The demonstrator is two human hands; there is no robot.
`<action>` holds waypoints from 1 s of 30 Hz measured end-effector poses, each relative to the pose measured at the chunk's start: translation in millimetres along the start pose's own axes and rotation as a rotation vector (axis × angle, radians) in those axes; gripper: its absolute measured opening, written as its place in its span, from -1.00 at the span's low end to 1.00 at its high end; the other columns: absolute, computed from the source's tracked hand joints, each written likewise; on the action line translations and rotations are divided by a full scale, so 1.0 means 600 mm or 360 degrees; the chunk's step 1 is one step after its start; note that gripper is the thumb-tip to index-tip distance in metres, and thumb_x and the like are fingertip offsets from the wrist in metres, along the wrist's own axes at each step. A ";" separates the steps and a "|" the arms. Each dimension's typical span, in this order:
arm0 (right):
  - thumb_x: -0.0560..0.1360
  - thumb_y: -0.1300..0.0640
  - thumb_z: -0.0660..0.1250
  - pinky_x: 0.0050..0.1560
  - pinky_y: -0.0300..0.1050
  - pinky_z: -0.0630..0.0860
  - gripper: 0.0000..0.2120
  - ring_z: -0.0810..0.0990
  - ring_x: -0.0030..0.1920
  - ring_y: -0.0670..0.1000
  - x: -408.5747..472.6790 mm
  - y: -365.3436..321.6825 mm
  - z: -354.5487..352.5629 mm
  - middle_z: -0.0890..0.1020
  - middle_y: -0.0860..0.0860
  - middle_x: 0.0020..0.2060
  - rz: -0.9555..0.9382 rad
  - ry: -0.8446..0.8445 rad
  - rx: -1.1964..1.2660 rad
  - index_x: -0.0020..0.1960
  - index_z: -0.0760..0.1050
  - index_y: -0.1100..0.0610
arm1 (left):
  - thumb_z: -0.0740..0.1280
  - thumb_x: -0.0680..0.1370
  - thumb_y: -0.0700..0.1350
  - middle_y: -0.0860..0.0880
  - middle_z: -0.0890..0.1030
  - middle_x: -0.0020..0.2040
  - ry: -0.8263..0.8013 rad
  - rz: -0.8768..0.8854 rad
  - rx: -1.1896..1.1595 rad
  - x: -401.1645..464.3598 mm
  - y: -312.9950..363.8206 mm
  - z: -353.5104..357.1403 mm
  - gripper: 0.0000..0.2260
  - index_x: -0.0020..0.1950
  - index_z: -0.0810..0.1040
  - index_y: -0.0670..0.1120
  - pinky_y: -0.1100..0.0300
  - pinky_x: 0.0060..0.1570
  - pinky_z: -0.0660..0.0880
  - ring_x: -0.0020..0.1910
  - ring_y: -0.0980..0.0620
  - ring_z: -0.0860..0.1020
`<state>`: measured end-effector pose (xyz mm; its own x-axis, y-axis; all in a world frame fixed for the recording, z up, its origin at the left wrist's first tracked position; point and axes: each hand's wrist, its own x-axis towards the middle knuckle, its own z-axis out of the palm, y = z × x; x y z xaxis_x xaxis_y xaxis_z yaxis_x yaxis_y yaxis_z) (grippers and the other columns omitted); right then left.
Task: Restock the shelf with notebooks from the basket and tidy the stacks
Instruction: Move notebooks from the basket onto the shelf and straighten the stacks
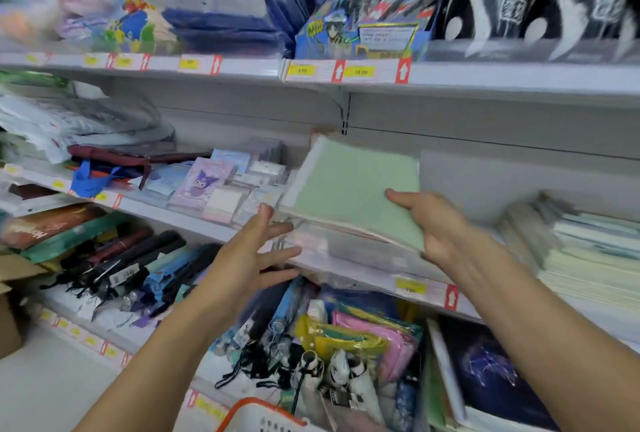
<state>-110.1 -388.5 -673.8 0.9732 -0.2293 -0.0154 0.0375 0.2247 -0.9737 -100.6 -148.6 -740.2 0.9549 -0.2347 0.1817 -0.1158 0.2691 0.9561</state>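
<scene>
The shelf [363, 270] carries a stack with a green notebook [349, 189] on top, tilted — the right hand [440, 227] pinches its 4 o'clock corner. At 8 o'clock the left hand [256, 251], fingers spread, touches the stack's edge. The basket [256, 412] at 6 o'clock — contents hidden.

pale green notebook [353, 189], orange-rimmed white basket [258, 412], yellow price tags [301, 70] with red arrow labels [402, 70].

Yellow price tags [301, 70] on the upper shelf rail [485, 80] read 5.00 and 10.00.
</scene>
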 end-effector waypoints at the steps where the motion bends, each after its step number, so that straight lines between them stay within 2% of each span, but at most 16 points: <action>1: 0.61 0.30 0.24 -0.43 -0.12 0.64 -0.90 0.70 -0.37 0.05 0.029 -0.023 0.001 0.71 0.13 -0.31 0.0033 0.0039 -0.0012 0.03 0.52 0.31 | 0.19 0.41 0.32 0.06 0.57 0.27 0.0035 -0.0001 -0.0010 0.002 -0.005 0.002 -0.38 0.45 0.29 0.18 -0.10 0.09 0.58 0.16 -0.09 0.62; 3: 0.65 0.32 0.14 -0.56 -0.12 0.57 -0.87 0.65 -0.50 0.03 0.093 -0.052 0.001 0.67 0.14 -0.42 0.0098 0.0083 -0.0073 0.02 0.46 0.30 | 0.19 0.40 0.31 0.05 0.59 0.23 0.0092 -0.0022 0.0025 0.007 -0.020 -0.001 -0.44 0.38 0.30 0.21 -0.10 0.07 0.58 0.12 -0.08 0.63; 4: 0.66 0.33 0.12 -0.60 -0.08 0.55 -0.87 0.66 -0.47 0.07 0.121 -0.061 -0.001 0.67 0.18 -0.33 0.0131 0.0097 -0.0135 0.11 0.44 0.29 | 0.20 0.42 0.29 0.04 0.60 0.21 0.0114 -0.0041 0.0036 0.006 -0.026 -0.001 -0.49 0.34 0.30 0.22 -0.09 0.06 0.59 0.10 -0.07 0.64; 6: 0.64 0.34 0.15 -0.62 0.02 0.54 -0.77 0.67 -0.26 0.16 0.163 -0.067 -0.011 0.61 0.23 -0.04 0.0224 0.0163 -0.0388 0.29 0.39 0.29 | 0.20 0.49 0.24 0.03 0.61 0.20 0.0159 -0.0097 0.0037 0.007 -0.044 -0.002 -0.59 0.32 0.27 0.25 -0.08 0.05 0.59 0.07 -0.06 0.66; 7: 0.63 0.33 0.19 -0.60 0.03 0.56 -0.73 0.66 -0.20 0.16 0.177 -0.064 -0.019 0.58 0.22 0.03 0.0262 0.0161 -0.0545 0.33 0.40 0.28 | 0.20 0.54 0.21 0.02 0.61 0.20 0.0183 -0.0124 0.0046 0.005 -0.052 -0.004 -0.63 0.33 0.27 0.25 -0.08 0.06 0.60 0.06 -0.06 0.66; 9: 0.62 0.24 0.26 -0.59 -0.08 0.56 -0.73 0.65 -0.28 0.10 0.186 -0.060 -0.029 0.59 0.16 -0.06 0.0312 0.0148 -0.0736 0.31 0.44 0.26 | 0.18 0.60 0.16 0.01 0.62 0.18 0.0227 -0.0138 0.0055 0.004 -0.059 -0.007 -0.72 0.30 0.32 0.20 -0.08 0.04 0.61 0.04 -0.06 0.67; 11: 0.62 0.01 0.28 -0.53 -0.17 0.57 -0.63 0.63 -0.29 0.06 0.173 -0.059 -0.030 0.60 0.10 -0.16 0.0266 0.0195 -0.0875 0.31 0.47 0.22 | 0.18 0.60 0.15 0.00 0.63 0.17 0.0266 -0.0133 0.0026 0.004 -0.060 -0.011 -0.69 0.34 0.34 0.17 -0.06 0.00 0.61 0.02 -0.05 0.68; 13: 0.52 -0.31 0.26 -0.26 -0.06 0.65 -0.40 0.65 -0.14 0.12 0.151 -0.049 -0.036 0.63 0.11 -0.08 0.0121 0.0276 -0.1097 0.28 0.47 0.16 | 0.18 0.61 0.13 -0.01 0.63 0.16 0.0281 -0.0126 0.0052 0.002 -0.061 -0.014 -0.58 0.46 0.24 0.18 -0.05 -0.02 0.62 0.01 -0.06 0.68; 14: 0.45 -0.43 0.25 -0.05 0.04 0.64 -0.29 0.63 0.02 0.17 0.139 -0.038 -0.039 0.61 0.11 0.08 0.0025 0.0252 -0.1195 0.33 0.42 0.11 | 0.18 0.61 0.11 -0.01 0.63 0.16 0.0292 -0.0130 0.0064 -0.001 -0.062 -0.016 -0.55 0.50 0.20 0.16 -0.06 -0.01 0.62 0.01 -0.07 0.68; 16: 0.32 -0.54 0.24 0.33 0.11 0.43 -0.06 0.42 0.39 0.16 0.112 -0.009 -0.038 0.39 0.04 0.43 -0.0258 0.0026 -0.1469 0.54 0.19 -0.05 | 0.19 0.62 0.08 -0.03 0.62 0.18 0.0298 -0.0152 0.0079 -0.006 -0.065 -0.019 -0.52 0.53 0.17 0.12 -0.07 -0.02 0.62 0.00 -0.08 0.68; 17: 0.27 -0.57 0.25 0.42 0.07 0.34 0.03 0.33 0.46 0.12 0.108 0.008 -0.040 0.29 0.02 0.51 -0.0397 -0.0051 -0.1661 0.58 0.10 -0.09 | 0.19 0.62 0.07 -0.03 0.62 0.18 0.0299 -0.0161 0.0091 -0.008 -0.066 -0.020 -0.52 0.53 0.17 0.11 -0.06 -0.04 0.63 -0.01 -0.08 0.68; 18: 0.26 -0.58 0.24 0.43 0.04 0.31 0.07 0.32 0.47 0.11 0.110 0.023 -0.040 0.28 0.04 0.52 -0.0514 -0.0051 -0.1829 0.59 0.10 -0.05 | 0.19 0.63 0.07 -0.03 0.62 0.18 0.0307 -0.0167 0.0101 -0.008 -0.066 -0.021 -0.52 0.53 0.18 0.10 -0.04 -0.05 0.63 -0.01 -0.08 0.68; 20: 0.34 -0.52 0.23 0.40 0.02 0.32 0.00 0.35 0.45 0.14 0.124 0.038 -0.032 0.35 0.11 0.49 -0.0656 0.0100 -0.1963 0.56 0.22 0.10 | 0.19 0.63 0.07 -0.02 0.62 0.18 0.0334 -0.0184 0.0107 -0.007 -0.066 -0.022 -0.54 0.53 0.20 0.08 -0.02 -0.05 0.63 0.00 -0.08 0.68; 23: 0.44 -0.40 0.27 0.32 0.03 0.39 -0.13 0.42 0.37 0.19 0.146 0.035 -0.016 0.50 0.17 0.35 -0.0668 0.0216 -0.1899 0.44 0.36 0.28 | 0.17 0.64 0.06 -0.02 0.63 0.15 0.0362 -0.0183 0.0071 -0.005 -0.065 -0.018 -0.55 0.52 0.20 0.08 0.00 -0.09 0.64 -0.03 -0.08 0.69; 26: 0.39 -0.44 0.29 0.16 0.04 0.51 -0.22 0.53 0.21 0.19 0.175 0.024 -0.015 0.61 0.14 0.13 -0.0569 0.0186 -0.1882 0.25 0.50 0.23 | 0.16 0.65 0.04 -0.04 0.64 0.12 0.0397 -0.0167 0.0024 -0.006 -0.064 -0.010 -0.59 0.50 0.22 0.06 0.02 -0.11 0.64 -0.05 -0.10 0.69; 30: 0.39 -0.42 0.32 0.11 0.04 0.56 -0.26 0.58 0.08 0.15 0.208 0.016 -0.014 0.63 0.13 0.06 -0.0421 0.0197 -0.1854 0.15 0.54 0.24 | 0.15 0.67 0.01 -0.03 0.64 0.11 0.0415 -0.0178 0.0062 -0.006 -0.069 -0.009 -0.60 0.51 0.23 0.07 -0.05 -0.04 0.62 -0.03 -0.13 0.68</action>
<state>10.2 -423.0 -687.2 0.9355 -0.2431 0.2565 -0.0568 -0.8198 -0.5698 -97.6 -154.0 -781.8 0.9998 -0.0113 0.0142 -0.0114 0.2178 0.9759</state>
